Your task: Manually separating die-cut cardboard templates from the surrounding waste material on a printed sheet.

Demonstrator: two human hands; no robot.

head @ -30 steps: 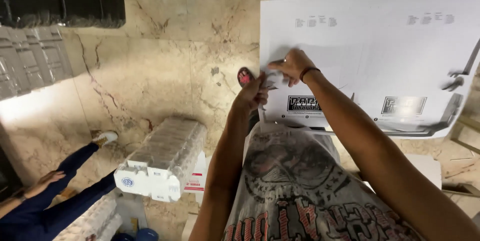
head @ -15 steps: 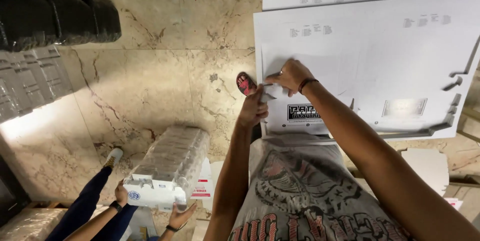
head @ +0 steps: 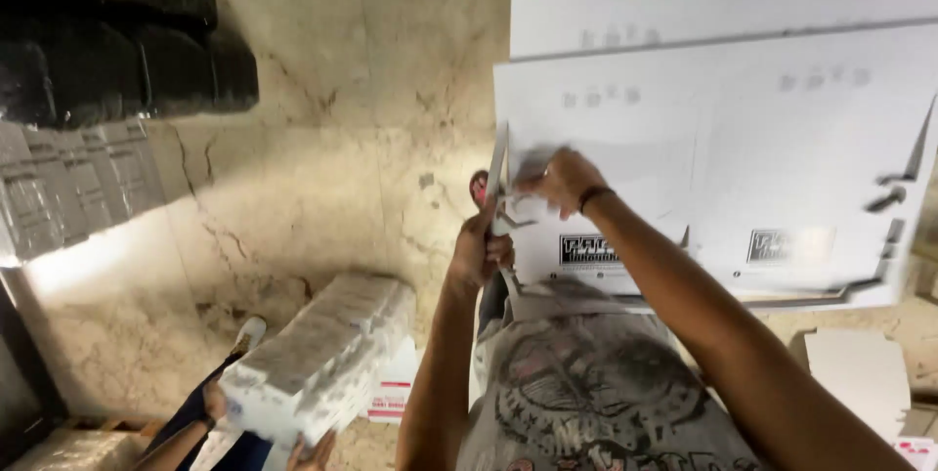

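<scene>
A stack of large flat white cardboard sheets (head: 762,149) with black printed labels lies on the stone floor in front of me. My left hand (head: 479,254) grips the near left edge of the top sheet, which is bent up off the stack. My right hand (head: 559,181), with a dark band on its wrist, pinches the same sheet just inside that raised edge. A small red object (head: 479,185) shows on the floor right beside the lifted edge.
At lower left another person's hands (head: 213,401) hold a shrink-wrapped bundle of white boxes (head: 322,354). Black wrapped bundles (head: 107,31) and grey stacked trays (head: 68,188) lie at the left. Smaller cardboard pieces (head: 850,368) lie at lower right on the beige marble floor (head: 322,139).
The left edge of the top sheet has come up off the stack in my hands. The other person has picked up the wrapped bundle and holds it off the floor.
</scene>
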